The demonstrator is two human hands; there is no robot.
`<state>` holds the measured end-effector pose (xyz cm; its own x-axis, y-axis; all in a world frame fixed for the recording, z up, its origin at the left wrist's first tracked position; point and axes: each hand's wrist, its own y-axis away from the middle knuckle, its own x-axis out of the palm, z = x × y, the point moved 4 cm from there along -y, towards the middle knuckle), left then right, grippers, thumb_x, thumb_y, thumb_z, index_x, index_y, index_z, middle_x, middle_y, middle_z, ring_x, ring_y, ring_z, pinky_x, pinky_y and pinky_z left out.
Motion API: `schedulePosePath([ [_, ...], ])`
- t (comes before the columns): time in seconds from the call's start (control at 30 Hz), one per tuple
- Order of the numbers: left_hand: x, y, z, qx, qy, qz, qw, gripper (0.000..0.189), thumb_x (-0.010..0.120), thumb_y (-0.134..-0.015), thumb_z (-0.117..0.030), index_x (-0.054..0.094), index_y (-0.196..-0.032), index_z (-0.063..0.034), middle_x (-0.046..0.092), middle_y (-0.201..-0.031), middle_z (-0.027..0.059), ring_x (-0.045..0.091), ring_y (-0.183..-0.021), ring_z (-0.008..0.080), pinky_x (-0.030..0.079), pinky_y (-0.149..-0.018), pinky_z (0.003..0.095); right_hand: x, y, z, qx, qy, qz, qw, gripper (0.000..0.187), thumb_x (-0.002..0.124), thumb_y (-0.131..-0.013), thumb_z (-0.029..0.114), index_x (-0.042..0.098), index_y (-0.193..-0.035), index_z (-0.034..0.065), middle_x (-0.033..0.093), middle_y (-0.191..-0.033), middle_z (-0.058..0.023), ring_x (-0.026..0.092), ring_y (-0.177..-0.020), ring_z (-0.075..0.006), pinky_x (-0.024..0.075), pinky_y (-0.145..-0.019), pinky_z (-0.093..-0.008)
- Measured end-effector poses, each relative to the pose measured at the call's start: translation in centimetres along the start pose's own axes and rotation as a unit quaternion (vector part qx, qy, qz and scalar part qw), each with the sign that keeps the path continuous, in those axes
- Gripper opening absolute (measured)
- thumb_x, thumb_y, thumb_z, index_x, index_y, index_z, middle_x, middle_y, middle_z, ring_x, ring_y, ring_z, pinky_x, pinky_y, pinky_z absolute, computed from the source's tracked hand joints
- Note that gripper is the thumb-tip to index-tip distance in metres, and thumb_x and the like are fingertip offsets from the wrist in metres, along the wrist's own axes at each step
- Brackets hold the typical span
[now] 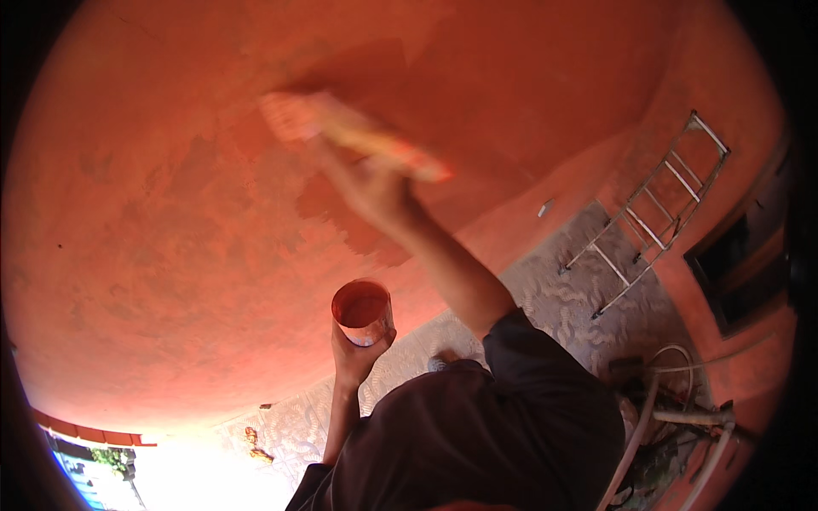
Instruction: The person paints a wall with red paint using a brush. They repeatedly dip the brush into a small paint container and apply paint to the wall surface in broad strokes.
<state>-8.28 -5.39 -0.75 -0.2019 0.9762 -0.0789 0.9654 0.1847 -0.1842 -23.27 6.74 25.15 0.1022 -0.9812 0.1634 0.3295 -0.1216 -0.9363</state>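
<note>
My right hand (377,185) is raised in front of an orange-red wall (160,255), its fingers around the handle of a wide paintbrush (351,131) blurred by motion. The bristle end points to the upper left, at a darker, wet-looking patch of paint; whether it touches the wall is hard to tell. Lower down, my left hand (358,354) holds a round can (374,326) from below and the side. Red paint shows inside the can, and its outside is smeared.
An aluminium stepladder (664,166) stands at the right on a patterned tiled floor (569,300). Pale pipes or tubes (690,418) and jumbled things lie at the lower right, near a dark window or door opening (735,268). Small yellowish objects (255,447) lie on the floor, lower left.
</note>
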Motion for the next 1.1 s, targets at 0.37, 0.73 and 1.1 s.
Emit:
schedulePosePath([
  [0.37, 0.0, 0.1, -0.1, -0.003, 0.013, -0.032, 0.999, 0.081, 0.096, -0.073, -0.015, 0.053, -0.141, -0.0003, 0.068, -0.131, 0.0143, 0.066, -0.119, 0.0242, 0.055, -0.102, 0.0403, -11.6, -2.7, -5.3, -0.050, 0.183, -0.172, 0.967, 0.029, 0.073, -0.101, 0.007, 0.071, -0.126, -0.0068, 0.076, -0.121, -0.0127, 0.074, -0.110, -0.0225, 0.0578, -0.100, -0.0395],
  [0.73, 0.2, 0.2, 0.5, -0.010, 0.006, -0.023, 1.000, 0.082, 0.096, -0.073, -0.016, 0.053, -0.141, -0.0005, 0.067, -0.131, 0.0140, 0.066, -0.120, 0.0241, 0.055, -0.102, 0.0404, 2.6, 3.7, -3.5, -0.011, 0.043, 0.025, 0.999, 0.035, 0.071, -0.102, 0.015, 0.070, -0.135, 0.0033, 0.075, -0.116, -0.0115, 0.073, -0.101, -0.0269, 0.0582, -0.093, -0.0368],
  [1.1, -0.4, 1.1, -0.1, -0.010, -0.010, -0.050, 0.999, 0.083, 0.096, -0.073, -0.017, 0.053, -0.142, 0.0000, 0.067, -0.132, 0.0148, 0.066, -0.122, 0.0247, 0.055, -0.102, 0.0408, -14.1, -6.9, -6.3, -0.096, 0.238, -0.195, 0.947, 0.029, 0.070, -0.093, -0.006, 0.074, -0.122, -0.0022, 0.078, -0.115, -0.0120, 0.075, -0.099, -0.0214, 0.0613, -0.086, -0.0345],
])
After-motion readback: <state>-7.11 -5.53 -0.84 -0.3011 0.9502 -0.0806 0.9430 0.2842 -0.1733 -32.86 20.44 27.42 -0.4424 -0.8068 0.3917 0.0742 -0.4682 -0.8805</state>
